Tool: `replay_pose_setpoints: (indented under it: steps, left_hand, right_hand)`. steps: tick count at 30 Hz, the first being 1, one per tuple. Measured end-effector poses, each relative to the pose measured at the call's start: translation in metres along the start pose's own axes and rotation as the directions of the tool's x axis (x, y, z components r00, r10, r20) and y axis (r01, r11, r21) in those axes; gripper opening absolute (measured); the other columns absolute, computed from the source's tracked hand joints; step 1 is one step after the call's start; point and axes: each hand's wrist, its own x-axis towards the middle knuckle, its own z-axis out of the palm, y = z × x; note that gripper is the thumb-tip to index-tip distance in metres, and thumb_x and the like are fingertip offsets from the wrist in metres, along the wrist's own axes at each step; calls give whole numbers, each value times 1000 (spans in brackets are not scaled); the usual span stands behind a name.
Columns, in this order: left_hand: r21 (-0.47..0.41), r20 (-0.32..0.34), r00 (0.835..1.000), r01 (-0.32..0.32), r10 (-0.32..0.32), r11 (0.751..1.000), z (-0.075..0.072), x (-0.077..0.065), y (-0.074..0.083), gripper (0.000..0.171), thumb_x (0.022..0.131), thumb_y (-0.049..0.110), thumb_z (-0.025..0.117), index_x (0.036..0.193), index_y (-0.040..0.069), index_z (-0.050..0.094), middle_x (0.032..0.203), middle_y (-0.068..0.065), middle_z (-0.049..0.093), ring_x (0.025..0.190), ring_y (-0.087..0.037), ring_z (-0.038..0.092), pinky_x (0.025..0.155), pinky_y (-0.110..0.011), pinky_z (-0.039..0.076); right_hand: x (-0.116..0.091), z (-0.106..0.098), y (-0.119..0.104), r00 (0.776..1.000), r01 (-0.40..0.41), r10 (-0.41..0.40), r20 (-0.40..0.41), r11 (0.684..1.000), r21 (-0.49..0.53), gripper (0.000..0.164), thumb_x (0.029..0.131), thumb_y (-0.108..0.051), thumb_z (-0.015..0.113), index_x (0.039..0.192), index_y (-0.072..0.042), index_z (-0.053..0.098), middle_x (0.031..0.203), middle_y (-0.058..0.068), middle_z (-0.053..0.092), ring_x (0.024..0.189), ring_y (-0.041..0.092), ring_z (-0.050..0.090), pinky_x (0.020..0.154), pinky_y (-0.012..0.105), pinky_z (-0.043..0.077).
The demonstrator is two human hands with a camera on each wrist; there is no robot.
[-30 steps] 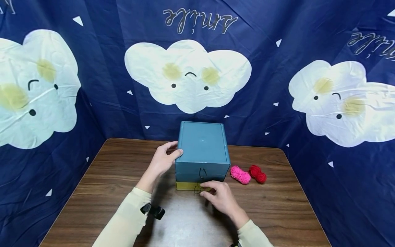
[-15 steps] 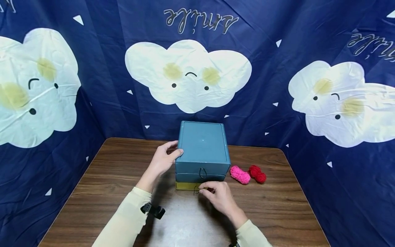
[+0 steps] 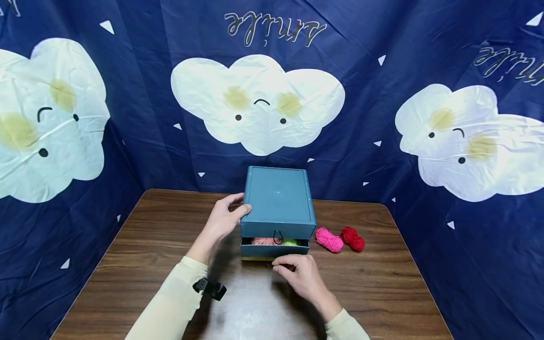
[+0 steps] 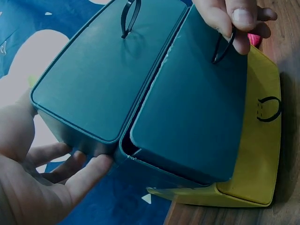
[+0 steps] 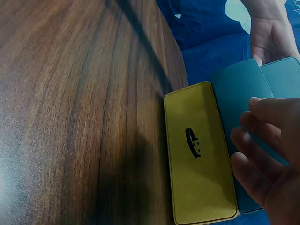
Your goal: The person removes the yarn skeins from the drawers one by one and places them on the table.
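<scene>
A stacked drawer box (image 3: 278, 196) stands at the table's back, with two teal drawers above a yellow drawer (image 5: 199, 183). Its middle drawer (image 4: 192, 117) is pulled partly out, showing salmon-pink yarn (image 3: 262, 241) and green yarn (image 3: 291, 242) inside. With thumb and fingertips, my right hand (image 3: 302, 278) pinches the black loop handle (image 4: 220, 51) of that drawer. My left hand (image 3: 222, 219) presses against the box's left side, thumb at the top edge and fingers extended along the wall. The top drawer (image 4: 112, 75) is closed, its own black loop hanging in front.
Right of the box lie a bright pink yarn skein (image 3: 328, 240) and a red yarn skein (image 3: 352, 239). The wooden table (image 3: 374, 278) is bounded at the back and sides by a dark blue cloth (image 3: 144, 85) with white clouds.
The middle drawer has slid out toward me, bringing the yarn inside into sight. My right hand has drawn back slightly with its loop; my left hand keeps its place on the box.
</scene>
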Motion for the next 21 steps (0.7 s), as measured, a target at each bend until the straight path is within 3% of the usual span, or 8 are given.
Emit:
replay_pose_setpoints:
  steps: [21]
  left_hand:
    - [-5, 0, 1000, 1, -1, 1000, 0, -1, 1, 62, 100, 32, 67, 153, 5, 47, 143, -19, 58, 129, -34, 57, 90, -40, 58]
  right_hand:
    - [-25, 0, -15, 998, 24, -27, 55, 998, 61, 15, 89, -15, 81, 95, -29, 81, 92, -9, 79, 89, -1, 71, 79, 21, 58]
